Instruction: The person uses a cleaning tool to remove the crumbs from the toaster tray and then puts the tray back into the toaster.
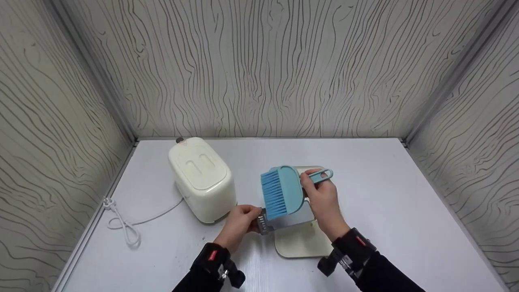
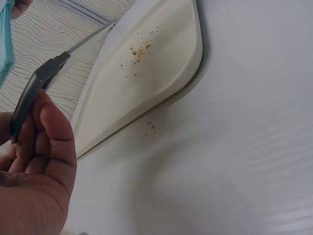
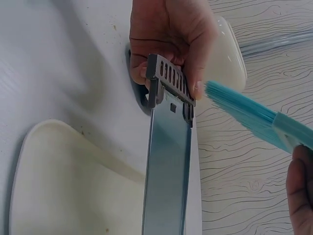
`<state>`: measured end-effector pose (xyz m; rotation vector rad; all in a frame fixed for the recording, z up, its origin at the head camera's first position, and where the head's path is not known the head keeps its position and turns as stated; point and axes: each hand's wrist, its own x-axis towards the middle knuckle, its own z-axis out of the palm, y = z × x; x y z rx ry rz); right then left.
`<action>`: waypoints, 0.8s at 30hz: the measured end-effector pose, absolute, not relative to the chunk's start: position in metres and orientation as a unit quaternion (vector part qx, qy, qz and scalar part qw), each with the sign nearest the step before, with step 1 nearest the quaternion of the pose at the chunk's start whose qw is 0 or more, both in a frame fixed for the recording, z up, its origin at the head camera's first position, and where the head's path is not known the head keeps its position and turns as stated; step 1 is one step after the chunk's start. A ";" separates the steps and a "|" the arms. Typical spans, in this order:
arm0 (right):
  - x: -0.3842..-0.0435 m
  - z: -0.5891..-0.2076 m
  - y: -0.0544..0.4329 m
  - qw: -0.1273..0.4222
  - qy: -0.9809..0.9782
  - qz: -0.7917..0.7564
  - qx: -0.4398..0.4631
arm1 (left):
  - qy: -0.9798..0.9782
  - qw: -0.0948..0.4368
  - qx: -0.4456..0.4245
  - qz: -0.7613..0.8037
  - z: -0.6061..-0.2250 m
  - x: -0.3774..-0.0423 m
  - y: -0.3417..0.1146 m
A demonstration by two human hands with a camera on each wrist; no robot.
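My left hand (image 1: 238, 224) pinches the dark slotted end of a flat metal crumb tray (image 1: 292, 221), thumb on one face and fingers on the other. The crumb tray is tilted above a cream serving tray (image 1: 298, 247). My right hand (image 1: 325, 202) grips the handle of a light blue brush (image 1: 291, 188). Its bristles (image 3: 239, 105) point left toward the slotted end and overlap the crumb tray in the head view. Brown crumbs (image 2: 138, 53) lie in a small heap on the serving tray, seen in the left wrist view.
A cream toaster (image 1: 202, 182) stands left of my left hand. Its white cord (image 1: 158, 215) runs left over the white table (image 1: 405, 211) to a bundled plug. A few loose crumbs (image 2: 150, 128) lie beside the serving tray. Wood-patterned panels (image 1: 259, 73) enclose the table.
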<state>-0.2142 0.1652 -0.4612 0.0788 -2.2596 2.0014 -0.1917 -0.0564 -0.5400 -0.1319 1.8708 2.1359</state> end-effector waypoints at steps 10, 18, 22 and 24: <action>-0.215 -0.467 0.156 0.039 -0.758 0.651 0.003 | 0.657 0.148 -0.052 0.737 -0.536 -0.192 -0.056; -0.218 -0.475 0.159 0.039 -0.774 0.632 0.000 | 0.654 0.149 -0.059 0.740 -0.536 -0.192 -0.055; -0.220 -0.479 0.164 0.040 -0.782 0.621 0.001 | 0.649 0.151 -0.059 0.744 -0.537 -0.192 -0.056; -0.221 -0.481 0.167 0.041 -0.786 0.617 0.004 | 0.648 0.150 -0.059 0.744 -0.537 -0.192 -0.056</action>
